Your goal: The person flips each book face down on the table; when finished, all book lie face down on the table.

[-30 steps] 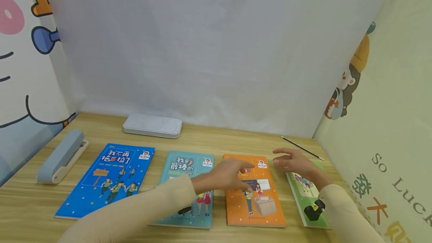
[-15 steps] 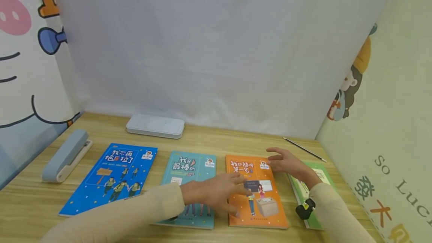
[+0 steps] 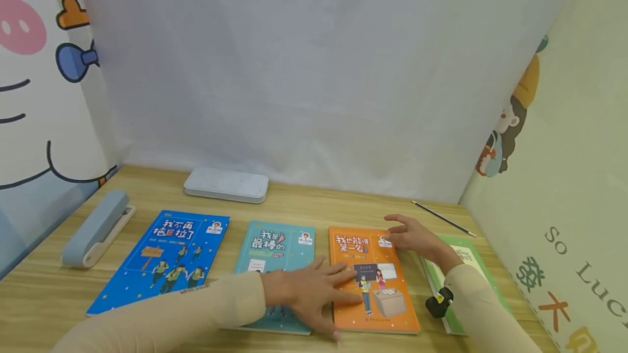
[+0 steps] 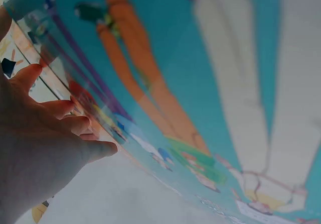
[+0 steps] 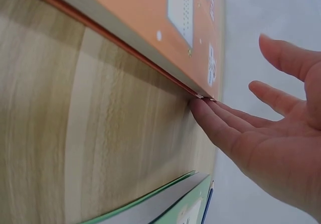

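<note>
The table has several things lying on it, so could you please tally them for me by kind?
Books: 4 (blue book, teal book, orange book, green book)
Stapler: 1
Case: 1
Pencil: 1
Total: 7

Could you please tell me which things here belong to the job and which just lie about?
Seemingly in the work:
orange book, right hand at its far corner, left hand over its left edge
perhaps also blue book, teal book, green book

Seemingly just lying about:
stapler
white case
pencil
</note>
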A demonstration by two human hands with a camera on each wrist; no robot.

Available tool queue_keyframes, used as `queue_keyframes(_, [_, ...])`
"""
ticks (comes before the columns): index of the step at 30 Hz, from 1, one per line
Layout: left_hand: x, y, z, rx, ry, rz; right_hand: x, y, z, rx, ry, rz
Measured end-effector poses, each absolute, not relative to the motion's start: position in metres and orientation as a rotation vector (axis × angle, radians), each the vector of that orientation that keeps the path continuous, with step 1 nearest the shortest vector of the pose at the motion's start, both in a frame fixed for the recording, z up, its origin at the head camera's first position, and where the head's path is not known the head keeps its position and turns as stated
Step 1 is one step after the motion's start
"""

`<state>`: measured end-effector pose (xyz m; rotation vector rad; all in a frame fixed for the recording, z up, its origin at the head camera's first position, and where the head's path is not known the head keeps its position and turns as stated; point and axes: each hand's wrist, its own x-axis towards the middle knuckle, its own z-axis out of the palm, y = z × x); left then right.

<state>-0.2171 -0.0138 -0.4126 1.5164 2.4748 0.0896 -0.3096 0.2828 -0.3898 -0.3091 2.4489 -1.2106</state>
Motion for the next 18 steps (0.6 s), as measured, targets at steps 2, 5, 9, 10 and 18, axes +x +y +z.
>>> queue_keyframes(2, [-0.217, -0.015, -0.413, 1.502, 2.466, 0.099, -0.311, 0.282, -0.39, -0.299, 2.449, -1.219])
queue_keyframes(5, [-0.215, -0.015, -0.412, 1.491, 2.461, 0.119, -0.312, 0.281, -0.391, -0.287, 2.441, -1.243])
queue_keyframes(9, [-0.215, -0.014, -0.411, 1.481, 2.469, 0.118, -0.314, 0.278, -0.394, -0.263, 2.445, -1.281])
queue_keyframes(10, [-0.215, -0.014, -0.411, 1.479, 2.472, 0.115, -0.314, 0.277, -0.394, -0.25, 2.453, -1.285])
queue_keyframes(18, [-0.214, -0.012, -0.413, 1.491, 2.494, 0.098, -0.315, 0.268, -0.399, -0.136, 2.51, -1.297])
